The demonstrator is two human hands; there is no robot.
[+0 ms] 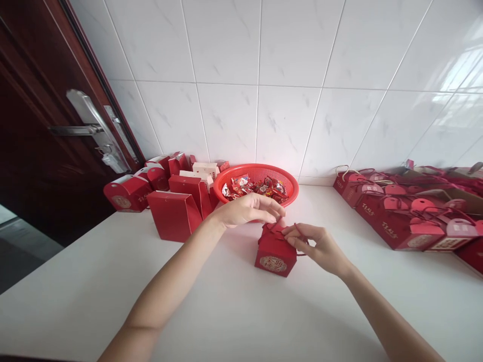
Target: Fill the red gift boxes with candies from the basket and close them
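Observation:
A small red gift box (pixel 277 255) with a round gold emblem stands upright on the white table in front of me. A thin red cord (pixel 302 254) runs over its top and loops out at the right side. My left hand (pixel 253 209) reaches over the top of the box from behind left, with thumb and fingertips closed at the cord there; the fingers partly cover the exact grip. From the right, my right hand (pixel 316 246) pinches the same cord near the lid. Just behind the box is a red plastic basket (pixel 256 169) holding wrapped candies (pixel 260 187).
At the left stand several red boxes (pixel 173 216), some with pale sides. Rows of finished-looking red boxes with cord handles (pixel 392 221) fill the right side. A tiled wall (pixel 226 115) bounds the table (pixel 226 311) behind; a dark door (pixel 45 90) is at left.

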